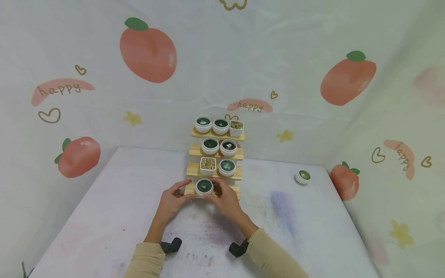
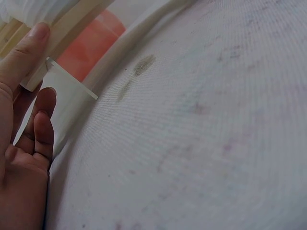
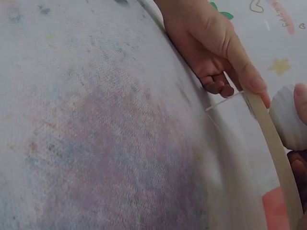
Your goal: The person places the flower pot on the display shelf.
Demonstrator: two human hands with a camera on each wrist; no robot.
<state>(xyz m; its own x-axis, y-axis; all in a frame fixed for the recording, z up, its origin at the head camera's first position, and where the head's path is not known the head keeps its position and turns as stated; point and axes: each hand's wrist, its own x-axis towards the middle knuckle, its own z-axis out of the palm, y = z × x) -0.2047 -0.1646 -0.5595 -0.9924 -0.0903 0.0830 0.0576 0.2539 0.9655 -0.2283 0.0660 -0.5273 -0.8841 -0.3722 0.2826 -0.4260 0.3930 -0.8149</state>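
Note:
A four-step display stand with wooden shelves (image 1: 194,170) stands mid-table. My left hand (image 1: 171,201) grips the left end of its lowest shelf (image 2: 72,24), thumb on the front edge and fingers curled behind. On that shelf sits a small round white pot (image 1: 204,187) with a dark green filling. My right hand (image 1: 227,199) holds this pot from its right side, between thumb and fingers. In the right wrist view, the ribbed pot (image 3: 287,117) shows just behind the wooden edge, with fingertips of the right hand (image 3: 301,103) on it.
Several round pots (image 1: 227,166) and two square pots with a grainy filling (image 1: 208,165) occupy the upper shelves. Another round pot (image 1: 303,176) with green filling is on the table at right. Clear side panels (image 3: 228,104) support the stand. A printed curtain (image 1: 215,50) hangs behind.

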